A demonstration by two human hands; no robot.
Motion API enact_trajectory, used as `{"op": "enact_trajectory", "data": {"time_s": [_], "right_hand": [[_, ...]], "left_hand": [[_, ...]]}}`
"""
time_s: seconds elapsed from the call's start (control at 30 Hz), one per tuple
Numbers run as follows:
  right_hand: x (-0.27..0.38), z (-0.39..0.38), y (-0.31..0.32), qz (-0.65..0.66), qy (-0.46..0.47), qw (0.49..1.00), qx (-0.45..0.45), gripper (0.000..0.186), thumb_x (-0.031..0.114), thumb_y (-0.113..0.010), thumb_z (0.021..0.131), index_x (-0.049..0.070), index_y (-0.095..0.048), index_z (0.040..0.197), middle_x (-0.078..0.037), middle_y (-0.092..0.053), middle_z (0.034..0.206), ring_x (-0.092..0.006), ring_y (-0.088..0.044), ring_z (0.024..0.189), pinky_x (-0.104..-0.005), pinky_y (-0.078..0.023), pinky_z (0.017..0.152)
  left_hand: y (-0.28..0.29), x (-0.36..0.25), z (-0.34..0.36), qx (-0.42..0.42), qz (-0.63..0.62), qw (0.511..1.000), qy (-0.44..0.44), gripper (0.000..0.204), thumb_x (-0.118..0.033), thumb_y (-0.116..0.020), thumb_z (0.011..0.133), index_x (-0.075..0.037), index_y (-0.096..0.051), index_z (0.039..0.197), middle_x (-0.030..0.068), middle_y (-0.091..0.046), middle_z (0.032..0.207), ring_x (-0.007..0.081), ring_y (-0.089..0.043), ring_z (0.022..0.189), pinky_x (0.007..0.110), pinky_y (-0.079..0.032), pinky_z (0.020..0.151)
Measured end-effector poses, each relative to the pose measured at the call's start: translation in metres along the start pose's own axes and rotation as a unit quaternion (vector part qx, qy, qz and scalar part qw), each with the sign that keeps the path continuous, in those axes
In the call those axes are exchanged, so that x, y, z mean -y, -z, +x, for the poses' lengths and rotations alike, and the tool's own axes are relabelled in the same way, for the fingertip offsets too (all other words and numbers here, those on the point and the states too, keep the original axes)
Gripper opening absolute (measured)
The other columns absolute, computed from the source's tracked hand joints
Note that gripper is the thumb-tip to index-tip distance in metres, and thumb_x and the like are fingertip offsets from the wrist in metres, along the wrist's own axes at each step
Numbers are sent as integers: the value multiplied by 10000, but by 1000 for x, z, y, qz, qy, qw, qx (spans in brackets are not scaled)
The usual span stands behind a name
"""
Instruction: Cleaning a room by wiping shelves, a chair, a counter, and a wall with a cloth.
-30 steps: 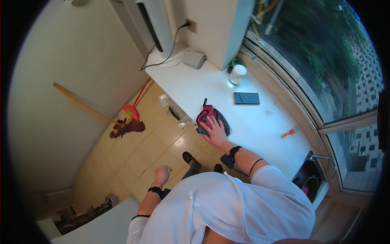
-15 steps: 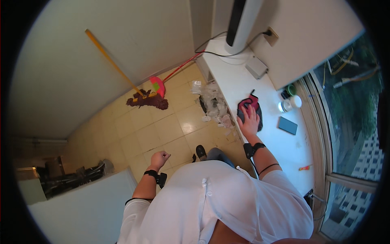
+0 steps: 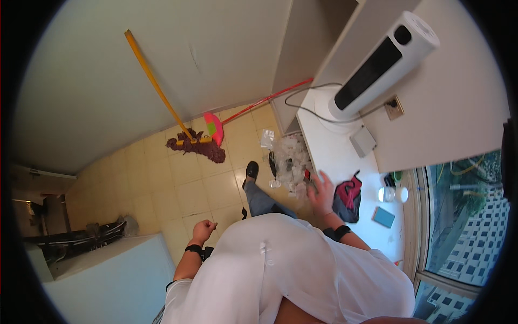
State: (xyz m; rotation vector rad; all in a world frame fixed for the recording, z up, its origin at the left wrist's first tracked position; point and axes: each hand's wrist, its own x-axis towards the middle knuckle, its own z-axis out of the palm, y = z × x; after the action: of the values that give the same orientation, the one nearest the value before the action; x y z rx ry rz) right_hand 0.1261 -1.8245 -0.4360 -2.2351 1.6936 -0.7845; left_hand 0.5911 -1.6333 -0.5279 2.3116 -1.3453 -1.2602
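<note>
My right hand point(image 3: 322, 195) is raised with its fingers apart and holds nothing. It is over the left edge of the white counter point(image 3: 330, 141), just left of a red and dark grey cloth bag point(image 3: 348, 198) lying there. A visible gap separates the hand from the bag. On the other side, my left hand point(image 3: 202, 231) hangs over the tiled floor with its fingers curled together. Whatever may be between those fingertips is too small to make out. Below the counter's edge, a heap of clear plastic bags and wrappers point(image 3: 291, 162) lies on the floor.
A mop point(image 3: 199, 147) with a yellow handle leans on the wall beside a pink dustpan point(image 3: 215, 128). A white tower fan point(image 3: 372, 70), its cord, a small grey box point(image 3: 362, 141), a white jar point(image 3: 393, 194) and a phone point(image 3: 383, 217) occupy the counter. A white cabinet point(image 3: 113, 281) stands left.
My right hand has come off the cloth bag and moved left, leaving it on the counter. One leg has stepped forward toward the plastic heap. The view has shifted.
</note>
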Motion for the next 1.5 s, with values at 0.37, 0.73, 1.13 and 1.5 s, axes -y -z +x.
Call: {"op": "enact_trajectory", "data": {"time_s": [0.37, 0.73, 1.13, 1.5], "right_hand": [[0, 211, -167, 84, 44, 903, 418, 450, 383, -569, 904, 107, -635, 1253, -180, -657, 1187, -370, -618, 1116, -480, -497, 960], [4, 222, -98, 111, -179, 964, 165, 341, 283, -568, 907, 100, -678, 1173, -143, -684, 1140, -366, -636, 1044, -470, -508, 901], [-18, -54, -9, -120, -680, 709, -144, 769, 608, -622, 867, 297, -376, 1526, -187, -236, 1623, -403, -187, 1504, -700, -250, 1101], [-19, 63, -92, -199, -508, 810, -217, 645, 462, -683, 869, 185, -480, 1416, -186, -358, 1549, -431, -242, 1471, -626, -235, 1153]], "left_hand": [[112, -34, 143, -41, -75, 996, 29, 409, -398, -707, 901, -9, -697, 776, 143, -714, 731, 257, -684, 671, 377, -533, 665], [141, 50, 254, 163, 274, 942, -108, 453, -402, -587, 977, -34, -718, 748, 171, -713, 741, 281, -695, 664, 418, -537, 659], [263, -79, 349, 103, 154, 973, -137, 510, -469, -599, 930, 6, -765, 846, 140, -744, 759, 256, -706, 589, 356, -576, 612], [249, -34, 308, 198, 273, 918, -209, 513, -490, -622, 918, -12, -720, 761, 189, -709, 759, 373, -692, 768, 422, -534, 732]]}}
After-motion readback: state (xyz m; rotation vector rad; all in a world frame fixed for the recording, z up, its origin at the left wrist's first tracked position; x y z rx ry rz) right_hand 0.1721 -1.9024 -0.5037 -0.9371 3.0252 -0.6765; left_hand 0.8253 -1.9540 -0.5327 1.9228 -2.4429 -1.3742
